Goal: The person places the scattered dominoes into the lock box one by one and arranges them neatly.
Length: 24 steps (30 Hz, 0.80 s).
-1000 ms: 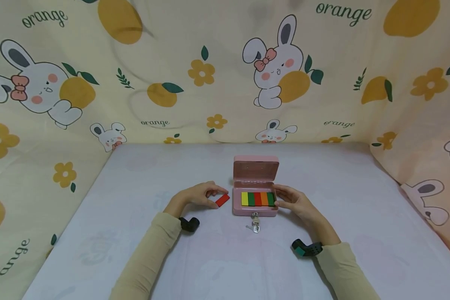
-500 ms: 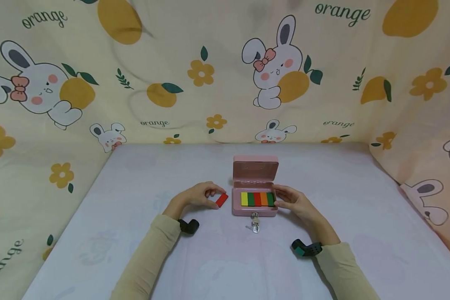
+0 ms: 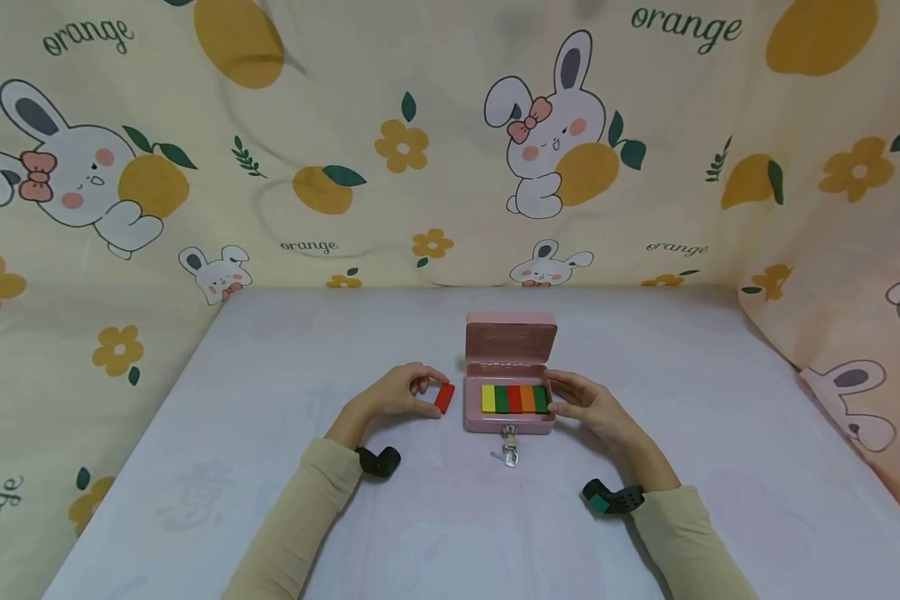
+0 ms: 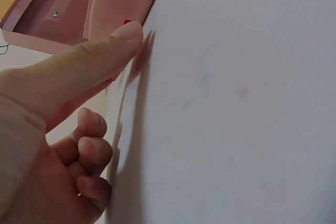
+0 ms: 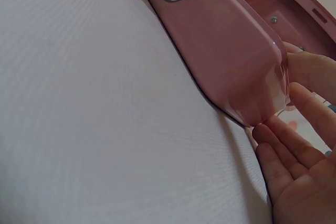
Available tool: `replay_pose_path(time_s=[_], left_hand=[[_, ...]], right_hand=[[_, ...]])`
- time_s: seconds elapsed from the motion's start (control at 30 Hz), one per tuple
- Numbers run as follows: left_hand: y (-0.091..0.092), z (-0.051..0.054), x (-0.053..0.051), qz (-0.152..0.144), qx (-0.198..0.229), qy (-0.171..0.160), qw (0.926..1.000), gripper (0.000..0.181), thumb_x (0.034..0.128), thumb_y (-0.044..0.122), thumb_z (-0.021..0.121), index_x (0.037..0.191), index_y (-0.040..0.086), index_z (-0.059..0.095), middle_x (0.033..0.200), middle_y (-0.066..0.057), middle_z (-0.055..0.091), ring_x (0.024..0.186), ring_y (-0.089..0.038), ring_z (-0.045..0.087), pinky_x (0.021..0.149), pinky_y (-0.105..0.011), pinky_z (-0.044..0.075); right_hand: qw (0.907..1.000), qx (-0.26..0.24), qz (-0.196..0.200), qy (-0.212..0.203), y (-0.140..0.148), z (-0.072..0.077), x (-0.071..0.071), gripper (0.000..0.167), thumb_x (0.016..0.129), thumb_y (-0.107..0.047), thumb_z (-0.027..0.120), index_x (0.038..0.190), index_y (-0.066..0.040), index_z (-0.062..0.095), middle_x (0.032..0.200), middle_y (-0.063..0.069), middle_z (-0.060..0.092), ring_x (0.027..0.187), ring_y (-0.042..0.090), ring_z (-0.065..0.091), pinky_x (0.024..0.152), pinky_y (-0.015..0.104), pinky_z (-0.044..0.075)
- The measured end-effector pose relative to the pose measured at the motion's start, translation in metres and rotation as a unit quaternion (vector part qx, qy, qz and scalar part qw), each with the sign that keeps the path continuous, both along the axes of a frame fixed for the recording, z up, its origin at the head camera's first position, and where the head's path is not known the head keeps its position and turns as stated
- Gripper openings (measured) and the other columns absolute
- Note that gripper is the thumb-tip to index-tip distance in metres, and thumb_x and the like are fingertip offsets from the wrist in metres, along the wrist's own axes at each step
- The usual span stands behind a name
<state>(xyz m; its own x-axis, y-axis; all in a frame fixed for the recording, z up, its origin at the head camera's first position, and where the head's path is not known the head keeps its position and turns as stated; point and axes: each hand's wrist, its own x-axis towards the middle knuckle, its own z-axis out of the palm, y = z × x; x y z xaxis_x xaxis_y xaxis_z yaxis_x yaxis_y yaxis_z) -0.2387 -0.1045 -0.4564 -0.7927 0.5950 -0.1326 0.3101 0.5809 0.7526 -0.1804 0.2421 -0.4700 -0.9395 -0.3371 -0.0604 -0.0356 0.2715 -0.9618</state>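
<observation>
Just left of the pink metal box (image 3: 487, 423), my left hand (image 3: 393, 392) pinches a red block (image 3: 444, 398) between thumb and fingers. In the left wrist view the thumb hides most of that block, and the other fingers curl in below. The box stands with its lid (image 3: 512, 342) up. Inside lies a row of coloured blocks: yellow (image 3: 488, 399), green (image 3: 502, 399), red (image 3: 515, 399), orange (image 3: 527, 399) and a second green (image 3: 541, 399). My right hand (image 3: 596, 408) holds the box's right wall, thumb at the rim, fingers against the outside.
A lock with keys (image 3: 510, 456) hangs at the box's front. The white tabletop (image 3: 450, 517) surrounds the box. Behind it rises a patterned cloth (image 3: 450, 108) with rabbits and oranges. A black wrist device (image 3: 379, 462) sits on the left wrist, another (image 3: 615, 497) on the right.
The red block in my left hand has turned more upright and shifted very slightly. My right hand and the box have stayed in place.
</observation>
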Motion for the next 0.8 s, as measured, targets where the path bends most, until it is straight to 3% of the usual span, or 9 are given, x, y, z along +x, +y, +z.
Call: replay_pose_path(time_s=[0.4, 0.8], left_hand=[[-0.001, -0.002, 0.004, 0.011, 0.013, 0.029, 0.9994, 0.050, 0.0742, 0.021, 0.083, 0.120, 0.012, 0.065, 0.082, -0.002, 0.046, 0.075, -0.011, 0.041, 0.067, -0.020, 0.034], [0.001, 0.003, 0.011, 0.042, 0.009, 0.035, 0.9984, 0.051, 0.0739, 0.022, 0.084, 0.120, 0.012, 0.065, 0.082, -0.003, 0.047, 0.080, -0.013, 0.043, 0.069, -0.022, 0.035]], right_hand=[[1.0000, 0.002, 0.006, 0.004, 0.001, -0.001, 0.000, 0.060, 0.092, -0.016, 0.064, 0.144, 0.001, 0.038, 0.151, 0.026, 0.037, 0.143, 0.044, 0.029, 0.099, 0.004, 0.037], [1.0000, 0.000, 0.005, 0.001, 0.001, 0.000, 0.000, 0.061, 0.092, -0.016, 0.063, 0.144, 0.001, 0.037, 0.151, 0.027, 0.036, 0.143, 0.044, 0.029, 0.098, 0.004, 0.037]])
